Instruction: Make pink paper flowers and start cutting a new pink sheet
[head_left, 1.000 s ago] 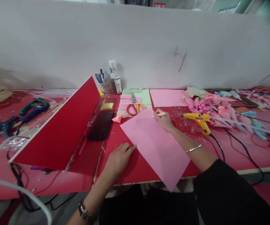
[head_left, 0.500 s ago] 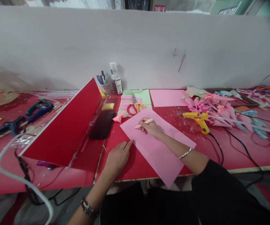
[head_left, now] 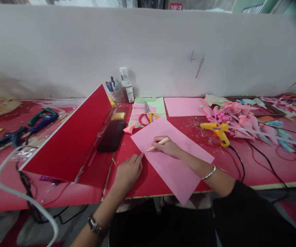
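Observation:
A sheet of pink paper (head_left: 173, 154) lies at a slant on the red table, one corner hanging over the front edge. My right hand (head_left: 167, 146) is closed round a pale pink pen (head_left: 162, 141), its tip low over the sheet near the left edge. I cannot make out any drawn line. On the table to the left rests my left hand (head_left: 129, 171), holding nothing, with a fingertip stretched to the paper's left edge. Beyond the sheet lie scissors (head_left: 148, 116) with red and yellow handles, on smaller pink and green papers. A small folded pink piece (head_left: 129, 128) is beside them.
Left of me a red board (head_left: 73, 137) leans upright by a black phone (head_left: 111, 136). A pen cup (head_left: 115, 96) and a bottle (head_left: 127, 87) stand at the back. On the right are a yellow glue gun (head_left: 217, 131) with a cord and a pile of pink cloth pieces (head_left: 240, 118).
My right hand has moved the pen down across the sheet, closer to its left edge and my left fingertip. My left hand has stayed nearly in place.

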A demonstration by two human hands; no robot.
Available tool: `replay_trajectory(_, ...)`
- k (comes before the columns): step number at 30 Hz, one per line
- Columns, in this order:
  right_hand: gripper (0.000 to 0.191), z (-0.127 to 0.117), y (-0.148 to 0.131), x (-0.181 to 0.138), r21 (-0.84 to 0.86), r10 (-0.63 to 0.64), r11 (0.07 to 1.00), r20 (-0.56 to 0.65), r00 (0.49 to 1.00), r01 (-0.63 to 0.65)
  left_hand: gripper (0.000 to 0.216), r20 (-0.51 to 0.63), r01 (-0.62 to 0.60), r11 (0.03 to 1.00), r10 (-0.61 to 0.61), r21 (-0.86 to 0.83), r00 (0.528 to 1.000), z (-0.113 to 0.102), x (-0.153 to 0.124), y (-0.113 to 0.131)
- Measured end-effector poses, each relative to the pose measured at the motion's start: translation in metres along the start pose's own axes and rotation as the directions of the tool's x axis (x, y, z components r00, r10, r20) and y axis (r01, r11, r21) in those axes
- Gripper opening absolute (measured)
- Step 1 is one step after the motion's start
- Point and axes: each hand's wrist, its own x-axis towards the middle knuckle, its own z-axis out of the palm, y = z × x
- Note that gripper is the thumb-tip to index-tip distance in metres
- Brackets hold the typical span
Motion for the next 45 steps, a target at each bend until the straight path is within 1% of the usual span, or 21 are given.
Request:
replay_trajectory(7,0.025,-0.012,0.001,-0.02,0.004,0.128,0.991,0.189,0.974,-0.131,0.037,-0.003,0.022,1.0,-0.022,-0.012,1.0,-0.001,0.0,0.001)
replay_trajectory(10,0.025,-0.022,-0.001,-0.026,-0.03,0.157,0.988,0.242,0.958,-0.154,0.036,-0.011,0.023,1.0,-0.023,-0.016,1.0,-0.001,0.0,0.001)
replay_trajectory(12,0.024,-0.03,-0.004,-0.03,-0.03,0.148,0.989,0.233,0.961,-0.144,0.036,-0.005,0.02,1.0,-0.02,-0.007,1.0,-0.002,0.0,0.0)
replay_trajectory(14,0.023,-0.037,-0.006,-0.037,-0.008,0.108,0.994,0.168,0.98,-0.108,0.037,0.019,0.001,1.0,-0.001,0.013,1.0,-0.004,0.0,0.0)
replay_trajectory(16,0.024,-0.044,-0.008,-0.046,-0.007,0.031,0.999,0.001,1.0,-0.031,0.041,0.054,-0.036,0.998,0.033,0.05,0.998,-0.006,-0.002,0.001)
replay_trajectory(17,0.026,-0.045,-0.01,-0.051,-0.036,-0.013,0.999,-0.111,0.994,0.009,0.043,0.071,-0.056,0.996,0.05,0.074,0.996,-0.008,-0.003,0.004)
replay_trajectory(19,0.026,-0.044,-0.011,-0.064,-0.17,-0.096,0.984,-0.299,0.949,0.046,0.048,0.091,-0.077,0.99,0.066,0.122,0.994,-0.01,-0.004,0.012)
replay_trajectory(20,0.024,-0.04,-0.012,-0.071,-0.27,-0.129,0.962,-0.344,0.93,0.034,0.048,0.098,-0.077,0.986,0.063,0.145,0.993,-0.012,-0.005,0.017)
replay_trajectory(21,0.021,-0.034,-0.011,-0.077,-0.378,-0.148,0.926,-0.348,0.926,0.006,0.048,0.104,-0.07,0.984,0.054,0.165,0.993,-0.013,-0.005,0.022)
replay_trajectory(23,0.02,-0.018,-0.009,-0.088,-0.603,-0.167,0.796,-0.296,0.94,-0.048,0.047,0.119,-0.061,0.979,0.039,0.193,0.992,-0.017,-0.004,0.03)
replay_trajectory(24,0.025,-0.009,-0.006,-0.092,-0.69,-0.168,0.721,-0.262,0.95,-0.062,0.047,0.128,-0.059,0.978,0.034,0.202,0.991,-0.019,-0.003,0.031)
replay_trajectory(26,0.037,0.008,0.0,-0.098,-0.811,-0.187,0.583,-0.197,0.962,-0.052,0.046,0.146,-0.063,0.977,0.033,0.204,0.989,-0.025,-0.002,0.03)
replay_trajectory(27,0.036,0.014,0.003,-0.1,-0.845,-0.2,0.533,-0.177,0.964,-0.044,0.044,0.152,-0.066,0.977,0.035,0.202,0.988,-0.029,-0.001,0.026)
replay_trajectory(29,0.034,0.02,0.009,-0.104,-0.872,-0.199,0.488,-0.142,0.97,-0.028,0.042,0.138,-0.047,0.976,0.018,0.211,0.99,-0.037,-0.001,0.017)
replay_trajectory(33,0.045,0.008,0.009,-0.114,-0.843,-0.137,0.535,-0.026,0.99,0.052,0.048,0.011,0.033,0.974,-0.037,0.225,0.999,-0.045,0.0,-0.003)
replay_trajectory(35,0.053,-0.007,0.005,-0.118,-0.814,-0.113,0.573,0.034,0.993,0.093,0.054,-0.01,-0.002,0.982,0.004,0.186,1.0,-0.044,0.003,-0.009)
replay_trajectory(37,0.054,-0.023,0.0,-0.12,-0.776,-0.094,0.62,0.078,0.993,0.12,0.058,-0.014,-0.047,0.987,0.05,0.154,0.999,-0.038,0.006,-0.014)
replay_trajectory(39,0.043,-0.039,-0.005,-0.12,-0.718,-0.096,0.681,0.105,0.99,0.142,0.057,-0.044,-0.048,0.988,0.055,0.144,0.997,-0.03,0.008,-0.018)
replay_trajectory(42,0.022,-0.056,-0.01,-0.117,-0.625,-0.11,0.766,0.098,0.989,0.147,0.054,-0.128,0.011,0.987,0.01,0.16,0.992,-0.019,0.008,-0.024)
replay_trajectory(44,0.019,-0.061,-0.012,-0.114,-0.551,-0.086,0.827,0.079,0.993,0.115,0.053,-0.133,0.008,0.985,0.015,0.171,0.991,-0.013,0.007,-0.027)
replay_trajectory(45,0.019,-0.061,-0.012,-0.112,-0.494,-0.073,0.864,0.063,0.995,0.095,0.052,-0.109,-0.029,0.985,0.048,0.17,0.993,-0.012,0.007,-0.028)
